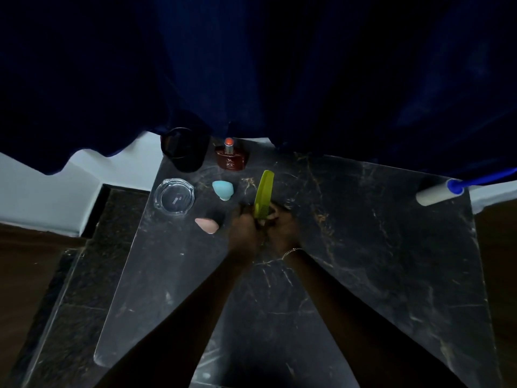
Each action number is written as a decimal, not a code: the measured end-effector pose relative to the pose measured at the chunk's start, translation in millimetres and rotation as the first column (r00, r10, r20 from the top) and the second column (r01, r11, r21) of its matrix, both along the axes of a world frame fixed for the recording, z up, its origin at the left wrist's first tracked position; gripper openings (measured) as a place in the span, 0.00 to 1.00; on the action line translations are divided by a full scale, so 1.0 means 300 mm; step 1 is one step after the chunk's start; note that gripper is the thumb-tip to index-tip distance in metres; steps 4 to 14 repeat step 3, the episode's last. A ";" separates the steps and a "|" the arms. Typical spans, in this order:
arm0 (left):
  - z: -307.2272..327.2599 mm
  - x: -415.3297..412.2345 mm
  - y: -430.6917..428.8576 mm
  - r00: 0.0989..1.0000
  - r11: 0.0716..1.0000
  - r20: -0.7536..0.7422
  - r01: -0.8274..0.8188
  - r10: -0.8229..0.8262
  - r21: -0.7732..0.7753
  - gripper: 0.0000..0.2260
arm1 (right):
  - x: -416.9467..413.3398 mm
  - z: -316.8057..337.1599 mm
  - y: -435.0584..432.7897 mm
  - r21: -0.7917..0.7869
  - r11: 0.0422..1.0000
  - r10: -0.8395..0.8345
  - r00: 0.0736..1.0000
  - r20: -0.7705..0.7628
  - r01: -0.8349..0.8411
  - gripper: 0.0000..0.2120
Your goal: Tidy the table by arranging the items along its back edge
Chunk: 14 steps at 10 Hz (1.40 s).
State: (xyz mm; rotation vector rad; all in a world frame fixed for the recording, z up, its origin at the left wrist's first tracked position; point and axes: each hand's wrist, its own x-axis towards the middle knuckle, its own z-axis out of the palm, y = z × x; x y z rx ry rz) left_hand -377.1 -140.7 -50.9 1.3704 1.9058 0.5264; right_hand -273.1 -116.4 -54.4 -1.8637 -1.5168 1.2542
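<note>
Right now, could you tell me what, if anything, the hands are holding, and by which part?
The left hand and right hand grip the green comb by its near end.

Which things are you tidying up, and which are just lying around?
Being tidied: green comb held by left hand and right hand, blue sponge, pink sponge, glass ashtray, perfume bottle, black cup, lint roller.
Just there: blue curtain, bracelet, floor.
</note>
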 end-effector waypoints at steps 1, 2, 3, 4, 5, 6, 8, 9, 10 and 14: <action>0.000 -0.007 -0.008 1.000 1.000 0.003 0.004 -0.004 0.015 0.08 | -0.019 0.002 0.000 0.000 1.000 0.007 0.998 0.062 -0.007 0.22; 0.004 -0.020 -0.004 0.991 0.991 -0.025 0.135 -0.134 0.021 0.12 | -0.023 0.006 -0.011 -0.011 0.999 0.038 0.990 0.135 -0.037 0.22; 0.022 -0.019 -0.007 0.976 0.982 -0.137 0.179 -0.171 0.052 0.14 | -0.001 0.017 -0.034 -0.051 0.999 -0.004 0.991 0.135 0.011 0.25; 0.022 -0.019 -0.007 0.976 0.982 -0.137 0.179 -0.171 0.052 0.14 | -0.001 0.017 -0.034 -0.051 0.999 -0.004 0.991 0.135 0.011 0.25; 0.022 -0.019 -0.007 0.976 0.982 -0.137 0.179 -0.171 0.052 0.14 | -0.001 0.017 -0.034 -0.051 0.999 -0.004 0.991 0.135 0.011 0.25; 0.022 -0.019 -0.007 0.976 0.982 -0.137 0.179 -0.171 0.052 0.14 | -0.001 0.017 -0.034 -0.051 0.999 -0.004 0.991 0.135 0.011 0.25; 0.022 -0.019 -0.007 0.976 0.982 -0.137 0.179 -0.171 0.052 0.14 | -0.001 0.017 -0.034 -0.051 0.999 -0.004 0.991 0.135 0.011 0.25; 0.022 -0.019 -0.007 0.976 0.982 -0.137 0.179 -0.171 0.052 0.14 | -0.001 0.017 -0.034 -0.051 0.999 -0.004 0.991 0.135 0.011 0.25; 0.022 -0.019 -0.007 0.976 0.982 -0.137 0.179 -0.171 0.052 0.14 | -0.001 0.017 -0.034 -0.051 0.999 -0.004 0.991 0.135 0.011 0.25; 0.022 -0.019 -0.007 0.976 0.982 -0.137 0.179 -0.171 0.052 0.14 | -0.001 0.017 -0.034 -0.051 0.999 -0.004 0.991 0.135 0.011 0.25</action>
